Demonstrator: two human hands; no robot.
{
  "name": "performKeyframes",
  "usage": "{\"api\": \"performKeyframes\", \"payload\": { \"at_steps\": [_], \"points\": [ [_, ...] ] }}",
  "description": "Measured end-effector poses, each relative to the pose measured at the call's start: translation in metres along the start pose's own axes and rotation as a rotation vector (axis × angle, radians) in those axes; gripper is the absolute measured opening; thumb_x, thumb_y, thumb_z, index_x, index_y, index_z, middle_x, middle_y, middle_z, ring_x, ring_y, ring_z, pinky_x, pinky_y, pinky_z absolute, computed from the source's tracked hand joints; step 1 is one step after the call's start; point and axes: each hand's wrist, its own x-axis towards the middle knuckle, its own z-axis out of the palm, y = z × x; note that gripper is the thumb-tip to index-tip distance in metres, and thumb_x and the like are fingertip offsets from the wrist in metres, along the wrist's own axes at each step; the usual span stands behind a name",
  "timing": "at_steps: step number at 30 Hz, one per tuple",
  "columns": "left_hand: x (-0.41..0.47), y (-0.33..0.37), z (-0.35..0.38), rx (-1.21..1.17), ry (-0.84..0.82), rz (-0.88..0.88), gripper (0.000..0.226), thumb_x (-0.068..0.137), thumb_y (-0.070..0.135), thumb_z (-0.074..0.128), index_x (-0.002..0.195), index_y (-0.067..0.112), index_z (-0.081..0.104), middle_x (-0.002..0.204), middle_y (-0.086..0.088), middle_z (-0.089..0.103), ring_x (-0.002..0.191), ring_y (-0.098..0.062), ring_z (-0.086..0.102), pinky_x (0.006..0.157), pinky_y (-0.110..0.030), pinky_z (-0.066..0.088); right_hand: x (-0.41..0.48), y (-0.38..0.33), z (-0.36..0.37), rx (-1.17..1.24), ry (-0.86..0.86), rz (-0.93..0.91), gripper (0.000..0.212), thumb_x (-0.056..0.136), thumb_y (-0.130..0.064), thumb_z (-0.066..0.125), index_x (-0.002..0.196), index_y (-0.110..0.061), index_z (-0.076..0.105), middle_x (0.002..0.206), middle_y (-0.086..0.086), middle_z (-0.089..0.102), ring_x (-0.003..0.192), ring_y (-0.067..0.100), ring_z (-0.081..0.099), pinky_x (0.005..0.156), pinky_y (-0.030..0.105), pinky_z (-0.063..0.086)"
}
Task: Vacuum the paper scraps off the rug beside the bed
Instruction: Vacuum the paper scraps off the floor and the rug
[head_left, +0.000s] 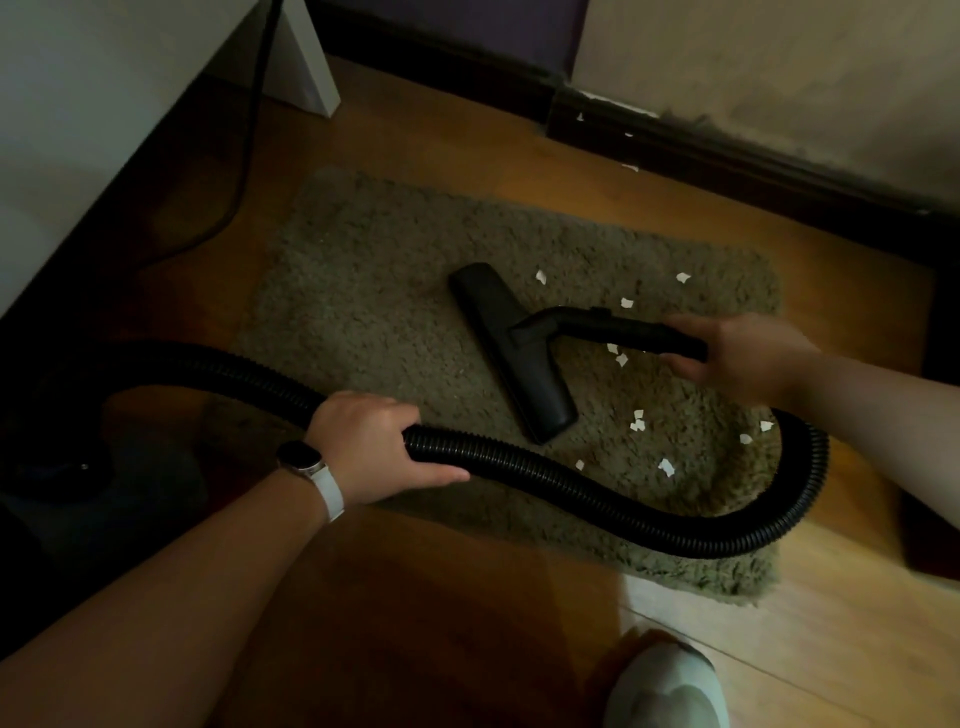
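dim rug (363, 291), scraps (637, 420), right hand (737, 358) gripping nozzle (511, 348)

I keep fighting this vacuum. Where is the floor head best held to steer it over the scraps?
Grip the straight rigid tube behind the floor head, coming from the right as the right hand does: it is slim enough to wrap and angles up off the rug.
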Motion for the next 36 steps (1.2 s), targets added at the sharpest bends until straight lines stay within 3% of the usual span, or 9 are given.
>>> {"api": "performKeyframes", "payload": {
  "at_steps": [10,15,18,21,28,36],
  "points": [
    [0.002,0.005,-0.006,-0.009,-0.007,-0.024,0.075,0.057,0.098,0.028,0.063,0.029,0.054,0.056,0.012,0.051,0.052,-0.005,0.052,0.054,-0.026,0.049,-0.026,0.043,0.003,0.027,-0.037,0.192,0.058,0.092,-0.057,0.051,0.146,-0.046,0.036,0.071,-0.006,0.065,0.058,0.013,0.064,0.054,0.034,0.059],
    [0.0,0.004,-0.005,0.017,-0.021,-0.005,0.078,0.057,0.099,0.023,0.065,0.029,0.056,0.059,0.013,0.052,0.054,-0.005,0.052,0.055,-0.024,0.047,-0.025,0.024,0.004,0.026,-0.011,0.122,0.056,0.094,-0.054,0.05,0.147,-0.041,0.037,0.064,-0.006,0.062,0.05,0.01,0.061,0.044,0.026,0.051],
    [-0.002,0.003,-0.005,0.032,-0.036,0.007,0.079,0.057,0.099,0.023,0.068,0.029,0.057,0.061,0.013,0.052,0.057,-0.005,0.053,0.056,-0.023,0.043,-0.019,0.008,0.005,-0.002,-0.006,0.064,0.057,0.094,-0.058,0.046,0.147,-0.04,0.037,0.067,-0.009,0.061,0.052,0.008,0.061,0.048,0.028,0.055],
    [-0.003,0.004,-0.005,0.035,-0.034,0.011,0.078,0.058,0.099,0.022,0.067,0.029,0.057,0.06,0.013,0.051,0.056,-0.005,0.052,0.056,-0.023,0.042,-0.014,0.002,0.002,0.002,-0.002,0.055,0.056,0.095,-0.058,0.045,0.147,-0.041,0.036,0.068,-0.01,0.061,0.052,0.006,0.06,0.044,0.024,0.049],
    [-0.003,0.004,-0.006,0.022,-0.028,-0.016,0.076,0.058,0.099,0.024,0.063,0.029,0.054,0.056,0.013,0.049,0.052,-0.003,0.049,0.05,-0.022,0.041,-0.013,0.017,-0.007,0.181,0.022,0.22,0.055,0.095,-0.054,0.05,0.147,-0.042,0.038,0.069,0.0,0.064,0.054,0.016,0.065,0.046,0.03,0.054],
    [0.017,0.012,-0.02,-0.059,0.011,-0.139,0.076,0.05,0.098,0.03,0.062,0.027,0.053,0.058,0.01,0.053,0.054,-0.006,0.052,0.054,-0.029,0.048,-0.013,0.041,-0.006,0.25,0.029,0.367,0.048,0.098,-0.049,0.05,0.144,-0.036,0.045,0.072,0.003,0.059,0.06,0.018,0.059,0.045,0.025,0.039]
  ]
}}
